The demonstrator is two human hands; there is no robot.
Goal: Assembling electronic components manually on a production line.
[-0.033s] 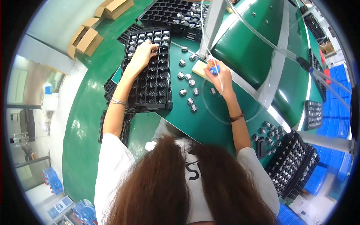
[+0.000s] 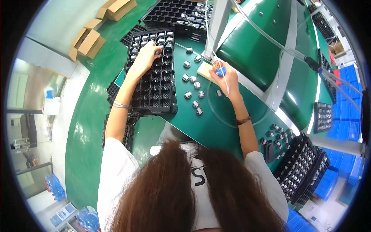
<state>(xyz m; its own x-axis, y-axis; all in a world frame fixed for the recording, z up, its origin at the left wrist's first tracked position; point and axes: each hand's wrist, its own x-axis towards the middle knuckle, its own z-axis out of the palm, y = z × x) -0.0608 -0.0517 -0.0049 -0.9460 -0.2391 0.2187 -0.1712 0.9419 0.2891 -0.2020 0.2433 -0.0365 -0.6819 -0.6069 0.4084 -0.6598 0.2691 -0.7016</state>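
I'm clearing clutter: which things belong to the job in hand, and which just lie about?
Likely in use:
black tray under the left hand
orange-and-blue object in the right hand
loose metal parts on the table

Probably lying about:
open cardboard boxes
blue bottles at lower left
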